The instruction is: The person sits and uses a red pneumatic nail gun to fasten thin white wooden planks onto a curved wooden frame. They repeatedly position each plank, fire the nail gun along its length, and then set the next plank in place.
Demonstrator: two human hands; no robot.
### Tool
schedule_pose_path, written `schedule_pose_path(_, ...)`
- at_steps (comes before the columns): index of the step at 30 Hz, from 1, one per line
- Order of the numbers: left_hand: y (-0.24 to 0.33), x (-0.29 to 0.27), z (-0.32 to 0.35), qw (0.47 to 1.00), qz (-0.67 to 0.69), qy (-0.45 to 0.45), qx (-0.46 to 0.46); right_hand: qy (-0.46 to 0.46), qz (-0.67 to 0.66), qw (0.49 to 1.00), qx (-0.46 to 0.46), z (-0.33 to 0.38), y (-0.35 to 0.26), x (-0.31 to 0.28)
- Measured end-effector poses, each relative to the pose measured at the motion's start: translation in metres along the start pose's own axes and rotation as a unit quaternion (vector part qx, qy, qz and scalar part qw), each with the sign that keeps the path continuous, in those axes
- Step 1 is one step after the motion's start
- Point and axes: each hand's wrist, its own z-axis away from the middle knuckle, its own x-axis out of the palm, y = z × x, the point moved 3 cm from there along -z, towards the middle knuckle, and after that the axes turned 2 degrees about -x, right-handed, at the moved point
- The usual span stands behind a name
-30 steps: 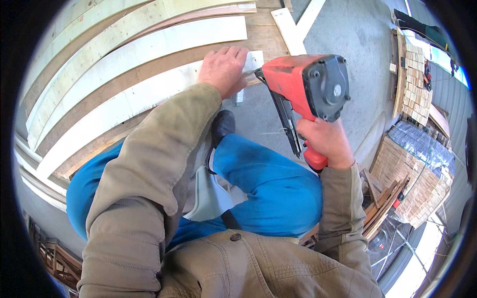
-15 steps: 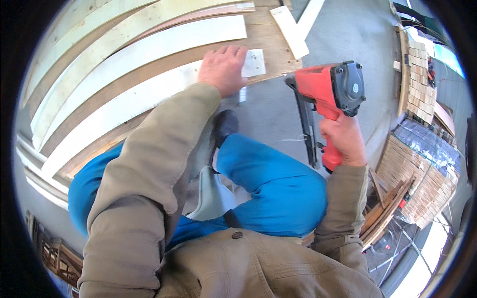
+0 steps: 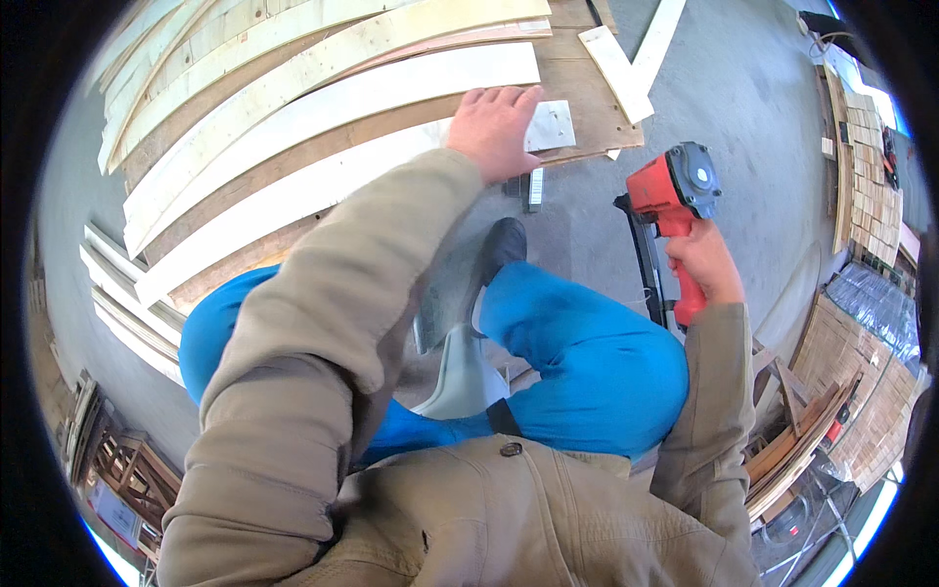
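Observation:
My left hand point(image 3: 497, 132) lies across a pale wooden plank point(image 3: 342, 193) close to its right end. Its fingers reach over the far edge, and the thumb sits at the near edge, so it grips the plank's width. In my right hand point(image 3: 706, 259) is a red nail gun point(image 3: 660, 186) with a dark head and a long black magazine. I hold it by its handle, off to the right of the planks and apart from them. Small dark spots mark the plank's end beside my left hand.
Several more planks point(image 3: 411, 80) lie side by side beyond, on a wooden board point(image 3: 577, 78). Two crossed strips point(image 3: 614, 73) are at its right end. Stacked wood blocks point(image 3: 873, 147) and a wrapped bundle point(image 3: 841, 362) stand right. White strips point(image 3: 127, 298) lie left, on the floor.
The view has shifted, so the planks appear farther right. The nail gun has moved away from the plank's end, toward the right. My left hand keeps its place on the plank.

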Motion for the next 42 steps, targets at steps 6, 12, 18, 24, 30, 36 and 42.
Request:
schedule_pose_path(6,-0.060,-0.078,0.029,0.993,-0.052,-0.102,0.006,0.004,-0.009,1.000,0.012,-0.004,0.021,0.008)
schedule_pose_path(12,-0.138,-0.178,0.111,0.978,-0.114,-0.135,-0.108,-0.020,-0.036,0.999,-0.008,0.007,0.024,0.014)
schedule_pose_path(18,-0.181,-0.213,0.208,0.945,-0.198,-0.176,-0.189,-0.011,0.063,0.998,-0.025,0.016,0.011,0.013)
schedule_pose_path(24,-0.205,-0.164,0.255,0.943,-0.192,-0.142,-0.232,0.036,0.107,0.992,-0.053,0.052,-0.024,0.002)
schedule_pose_path(30,-0.221,-0.135,0.255,0.957,-0.188,-0.087,-0.202,0.060,0.137,0.985,-0.083,0.073,-0.069,0.012)
schedule_pose_path(36,-0.245,-0.133,0.252,0.957,-0.152,-0.110,-0.223,0.043,0.186,0.973,-0.130,0.072,-0.120,0.035)
schedule_pose_path(42,-0.244,-0.131,0.248,0.959,-0.163,-0.086,-0.215,0.007,0.189,0.966,-0.176,0.068,-0.151,0.054)
